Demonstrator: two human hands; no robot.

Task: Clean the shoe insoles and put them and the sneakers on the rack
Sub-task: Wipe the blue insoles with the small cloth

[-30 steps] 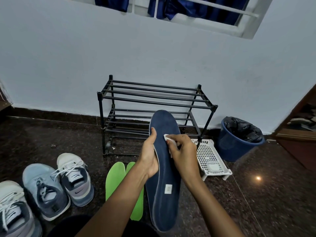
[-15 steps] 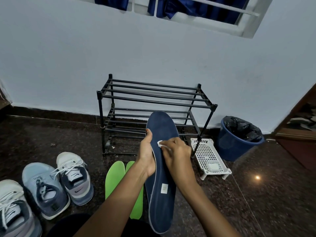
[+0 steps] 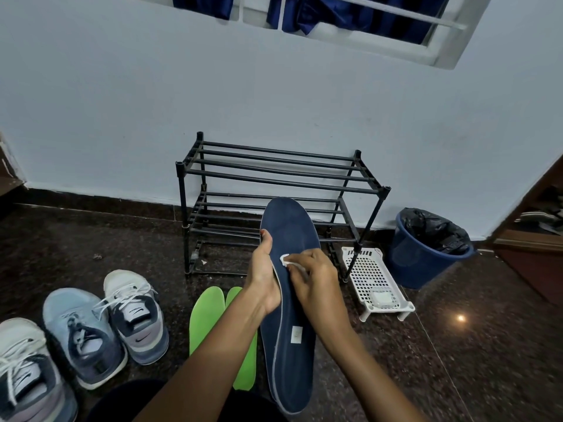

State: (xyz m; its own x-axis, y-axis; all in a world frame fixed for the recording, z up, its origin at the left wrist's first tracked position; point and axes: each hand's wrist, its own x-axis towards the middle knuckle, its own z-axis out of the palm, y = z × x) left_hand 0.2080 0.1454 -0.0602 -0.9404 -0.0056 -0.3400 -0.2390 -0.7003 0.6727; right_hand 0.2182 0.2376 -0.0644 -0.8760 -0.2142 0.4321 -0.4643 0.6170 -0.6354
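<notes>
The left forearm (image 3: 213,360) hides part of the green insoles (image 3: 205,315), and the view's left edge cuts off the nearest sneaker (image 3: 24,376). The right hand (image 3: 316,284) covers most of the white wipe (image 3: 285,259).

Blue bin (image 3: 409,263), black-lined; white tray (image 3: 364,269), maybe soap (image 3: 381,298).

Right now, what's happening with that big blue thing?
A person is cleaning a shoe insole. The left hand holds the blue insole by its edge, and the right hand presses a small white wipe against it. Two green insoles lie on the floor beneath, and the sneakers sit to the left, not yet on the black rack.
</notes>
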